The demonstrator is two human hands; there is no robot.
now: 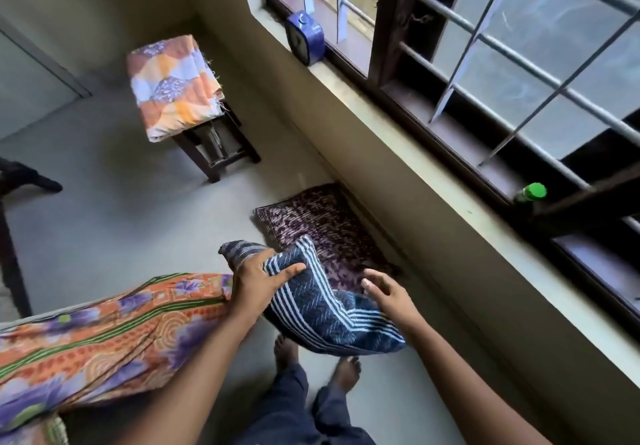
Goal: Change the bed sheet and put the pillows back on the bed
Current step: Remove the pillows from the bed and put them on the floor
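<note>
Blue-striped pillow (322,309) hangs over the floor (138,209) by the bed (104,340) corner, its upper edge gripped by the left hand (263,282), right hand (388,292) spread open beside it. Best let the right take the lower edge too.

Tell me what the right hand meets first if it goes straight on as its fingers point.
Probably the blue white-striped pillow that the left hand grips: the right hand's open fingers aim at its striped edge. Depth is unclear; it might reach the purple patterned pillow on the floor.
</note>
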